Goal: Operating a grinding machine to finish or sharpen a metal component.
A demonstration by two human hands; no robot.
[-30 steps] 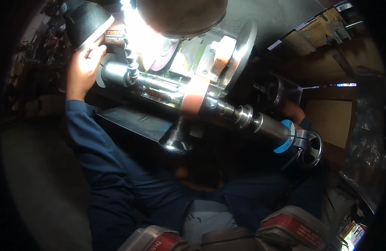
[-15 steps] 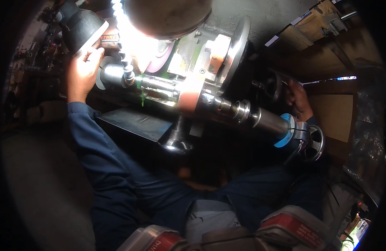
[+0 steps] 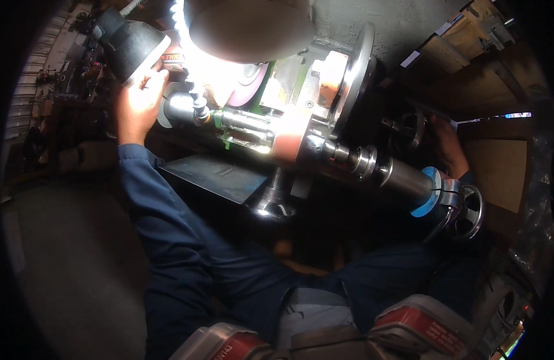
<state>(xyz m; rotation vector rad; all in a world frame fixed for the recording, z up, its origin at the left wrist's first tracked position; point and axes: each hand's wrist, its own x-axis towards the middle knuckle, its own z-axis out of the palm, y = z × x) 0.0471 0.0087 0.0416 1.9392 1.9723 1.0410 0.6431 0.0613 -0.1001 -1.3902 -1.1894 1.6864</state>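
My left hand (image 3: 139,108) grips the rim of a black lamp shade (image 3: 130,51) at the upper left, with thumb and fingers pressed against its edge. Bright light falls on a grinding machine beside it. A pinkish grinding wheel (image 3: 250,90) stands behind a shiny metal shaft (image 3: 247,122), and a segmented hose (image 3: 197,90) hangs down by the shaft's left end. My right hand (image 3: 448,144) is in shadow at the right, fingers curled, beside a small dark handwheel (image 3: 418,129). What its fingers hold is hidden in the dark.
A steel cylinder with a blue ring (image 3: 431,192) and a spoked handwheel (image 3: 470,211) stretches toward the right. A large wheel rim (image 3: 352,81) rises behind. Below the shaft are a flat metal plate (image 3: 214,175) and a chromed handwheel (image 3: 271,207).
The whole view has shifted, so the machine and both hands appear slightly farther right and lower. My left hand stays on the lamp shade; my right hand keeps its place by the small handwheel.
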